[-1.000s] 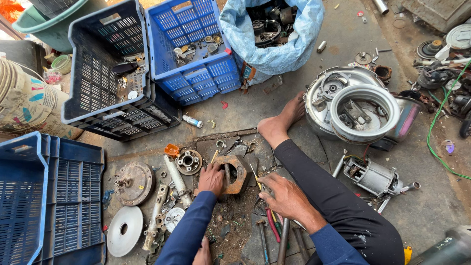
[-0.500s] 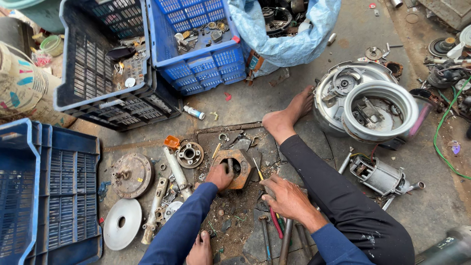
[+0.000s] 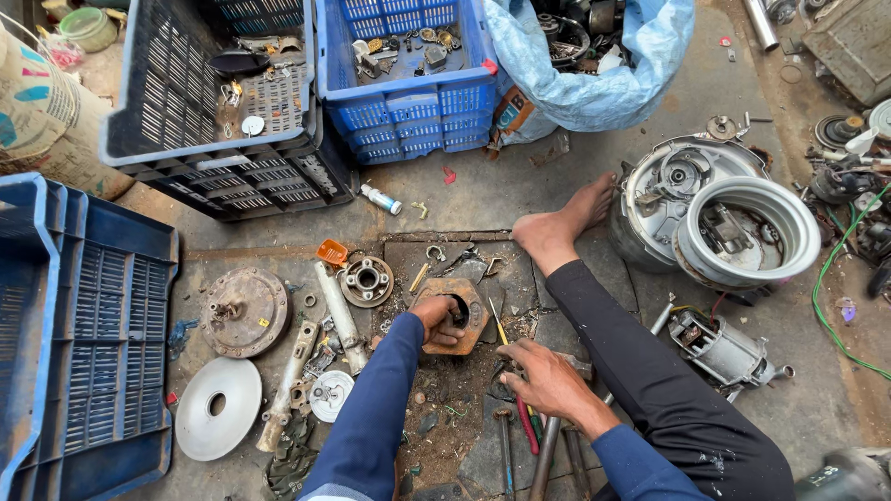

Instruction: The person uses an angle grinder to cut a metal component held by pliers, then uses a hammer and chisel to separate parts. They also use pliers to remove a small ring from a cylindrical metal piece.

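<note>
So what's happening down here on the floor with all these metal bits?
A person sits on the ground among scattered machine parts. Their left hand grips a rusty hexagonal metal part with a hole through its middle, fingers hooked into the hole. Their right hand rests on tools lying beside it, near a red-handled screwdriver; whether it grips one is unclear. A round flange, a rusty disc and blue crates lie around.

You see a rusty brown hexagonal metal part | blue slatted crates | pale blue plastic sack | white disc | navy sleeves.
</note>
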